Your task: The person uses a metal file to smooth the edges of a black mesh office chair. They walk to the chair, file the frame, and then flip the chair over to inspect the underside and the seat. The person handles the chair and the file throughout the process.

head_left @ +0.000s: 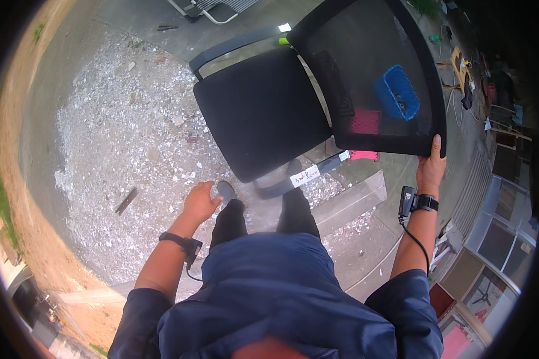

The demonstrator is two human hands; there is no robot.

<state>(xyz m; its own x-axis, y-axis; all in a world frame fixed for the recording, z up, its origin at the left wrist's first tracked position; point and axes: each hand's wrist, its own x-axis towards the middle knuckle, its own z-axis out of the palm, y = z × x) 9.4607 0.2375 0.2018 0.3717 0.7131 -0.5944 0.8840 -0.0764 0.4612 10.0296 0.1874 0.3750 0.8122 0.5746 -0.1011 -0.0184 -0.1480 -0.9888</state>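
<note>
A black office chair [257, 107] with a padded seat and a see-through mesh backrest [365, 60] stands in front of me, its back toward my right. My right hand [430, 167] grips the near corner of the backrest's dark frame. Close to the seat's near left corner, my left hand [200, 203] hangs in the air, holding nothing, with its thumb apart from the fingers. The near armrest [275, 190] carries a white label [305, 176]; the far armrest [239, 48] has a white tag at its end. The chair's base is mostly hidden by the seat.
White chips and rubble [126, 137] cover the concrete to the left. A blue basket [399, 93] and a pink thing [365, 121] show through the mesh. A flat board [353, 203] lies right of my feet. Another metal-framed chair [215, 9] stands far off. Framed panels [497, 239] line the right.
</note>
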